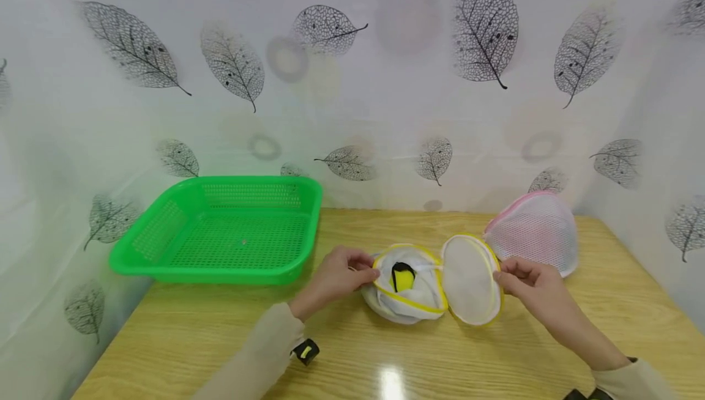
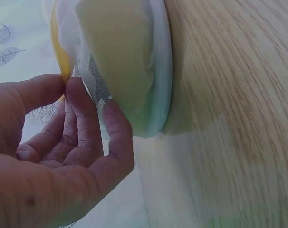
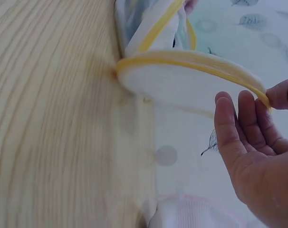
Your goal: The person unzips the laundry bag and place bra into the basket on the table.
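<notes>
A white mesh laundry bag [image 1: 393, 313] with yellow trim stands on the table, its round lid [image 1: 468, 281] swung out to the right. Inside its mouth lies a yellow and black item [image 1: 403, 277], whose kind I cannot tell. My left hand [image 1: 344, 273] pinches the yellow rim at the bag's left side; in the left wrist view the thumb and forefinger meet on that trim [image 2: 62, 52]. With my right hand [image 1: 537, 293] I pinch the lid's outer edge, thumb against fingers, as the right wrist view shows too. The lid [image 3: 182, 78] tilts upright, still joined to the bag.
A green plastic basket [image 1: 237, 274] stands at the table's back left. Behind my right hand sits a pink-trimmed white mesh bag [image 1: 537, 232]. A leaf-patterned curtain [image 1: 352, 100] hangs along the table's back edge. The wooden table [image 1: 341, 351] extends toward me.
</notes>
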Demonstrator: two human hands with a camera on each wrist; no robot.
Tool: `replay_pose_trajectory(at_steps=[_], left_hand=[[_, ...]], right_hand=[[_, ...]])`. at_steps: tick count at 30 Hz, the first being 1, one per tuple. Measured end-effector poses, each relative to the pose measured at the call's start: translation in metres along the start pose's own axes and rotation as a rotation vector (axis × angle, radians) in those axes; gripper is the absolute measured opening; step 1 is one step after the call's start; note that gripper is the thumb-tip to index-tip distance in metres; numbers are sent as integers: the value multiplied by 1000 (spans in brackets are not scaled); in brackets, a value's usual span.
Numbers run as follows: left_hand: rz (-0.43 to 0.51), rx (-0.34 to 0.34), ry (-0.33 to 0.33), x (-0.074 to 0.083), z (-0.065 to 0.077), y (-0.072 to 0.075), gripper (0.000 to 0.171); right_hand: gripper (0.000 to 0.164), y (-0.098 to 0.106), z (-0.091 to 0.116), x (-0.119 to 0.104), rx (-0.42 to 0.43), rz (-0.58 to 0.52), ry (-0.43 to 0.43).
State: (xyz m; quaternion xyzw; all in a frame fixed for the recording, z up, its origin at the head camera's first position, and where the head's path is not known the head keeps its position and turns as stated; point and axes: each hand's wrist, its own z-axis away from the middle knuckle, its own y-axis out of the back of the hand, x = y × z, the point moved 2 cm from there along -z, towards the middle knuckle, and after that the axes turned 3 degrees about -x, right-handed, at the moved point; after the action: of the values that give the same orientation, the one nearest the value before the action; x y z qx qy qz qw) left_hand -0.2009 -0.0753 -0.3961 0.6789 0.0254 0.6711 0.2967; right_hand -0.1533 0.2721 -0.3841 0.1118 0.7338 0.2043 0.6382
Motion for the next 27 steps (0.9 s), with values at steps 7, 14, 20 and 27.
replay_pose_trajectory(at_steps=[7,14,20,27], left_hand=[[-16,48,43,-7,2,6,21],[-46,54,39,-11,1,9,21],[-49,66,43,-12,2,11,22],[-63,75,64,-13,1,10,24]], right_hand=[[24,14,-1,19,-36,-25,-140],[37,21,-1,35,-104,18,-317],[33,22,-4,40,-113,185,-337],[10,11,-6,22,94,577,-20]])
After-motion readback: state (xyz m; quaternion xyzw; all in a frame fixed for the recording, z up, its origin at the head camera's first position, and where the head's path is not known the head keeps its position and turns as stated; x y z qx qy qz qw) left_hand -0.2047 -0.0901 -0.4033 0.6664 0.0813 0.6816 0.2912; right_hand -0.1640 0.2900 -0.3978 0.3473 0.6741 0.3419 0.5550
